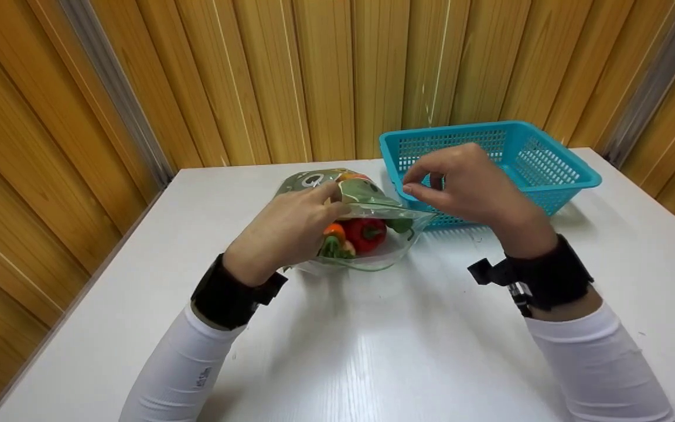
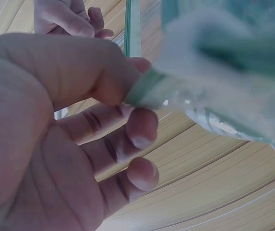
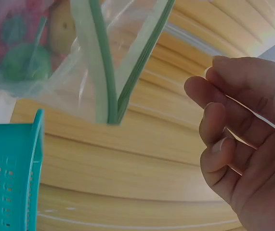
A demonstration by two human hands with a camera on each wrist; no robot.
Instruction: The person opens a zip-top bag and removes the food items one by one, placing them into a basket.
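Observation:
A zip bag (image 1: 361,190) with a printed green side lies on the table, its mouth parted toward me. Through the opening show a red bell pepper (image 1: 365,235), an orange piece (image 1: 333,230), leafy green produce (image 1: 333,248) and a green pepper-like piece (image 1: 401,225). My left hand (image 1: 287,225) pinches the left end of the bag's green-edged mouth between thumb and index finger, other fingers loosely bent. My right hand (image 1: 466,181) hovers to the right of the bag, in front of the basket. Its fingers are loosely curled with nothing between them, apart from the zip strip (image 3: 109,91).
A turquoise perforated basket (image 1: 572,176) stands at the back right of the white table (image 1: 431,351), close beside the bag. Behind the table rises a wood-patterned folding wall (image 1: 326,82), with more of it at both sides.

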